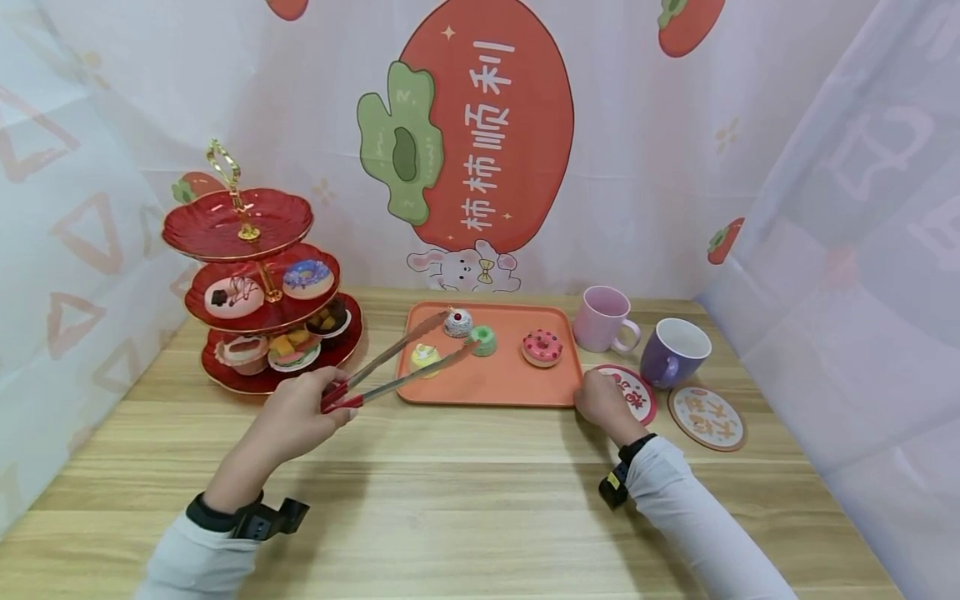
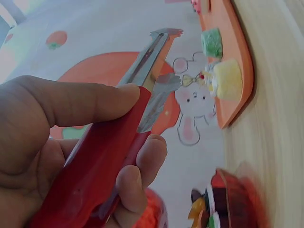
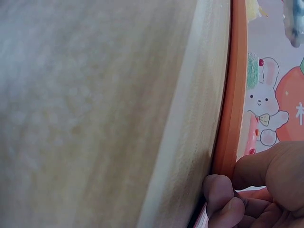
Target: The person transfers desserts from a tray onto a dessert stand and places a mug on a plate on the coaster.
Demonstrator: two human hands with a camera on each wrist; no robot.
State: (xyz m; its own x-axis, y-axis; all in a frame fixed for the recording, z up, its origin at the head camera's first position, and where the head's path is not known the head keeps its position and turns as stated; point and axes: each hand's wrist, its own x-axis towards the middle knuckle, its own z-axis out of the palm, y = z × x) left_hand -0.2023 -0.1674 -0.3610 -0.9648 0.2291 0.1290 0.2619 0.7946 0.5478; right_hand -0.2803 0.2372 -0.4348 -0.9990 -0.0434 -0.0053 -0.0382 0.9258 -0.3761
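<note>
My left hand (image 1: 300, 412) grips red-handled metal tongs (image 1: 397, 367), thumb on top and fingers curled under the handle (image 2: 109, 156). The tong arms stand apart, their tips over the orange tray (image 1: 487, 387) beside a yellow cake (image 1: 424, 357) and a green cake (image 1: 483, 339); nothing is between them. A white cupcake (image 1: 457, 322) and a pink donut (image 1: 542, 347) also lie on the tray. My right hand (image 1: 600, 402) is curled at the tray's front right corner, thumb and fingers (image 3: 221, 192) pinching the tray rim (image 3: 232, 95).
A red three-tier stand (image 1: 258, 283) with several pastries is at the left back. A pink mug (image 1: 603, 319) and a purple mug (image 1: 673, 352) stand right of the tray, with two round coasters (image 1: 707, 417) in front. Cloth walls enclose the wooden table (image 1: 465, 500).
</note>
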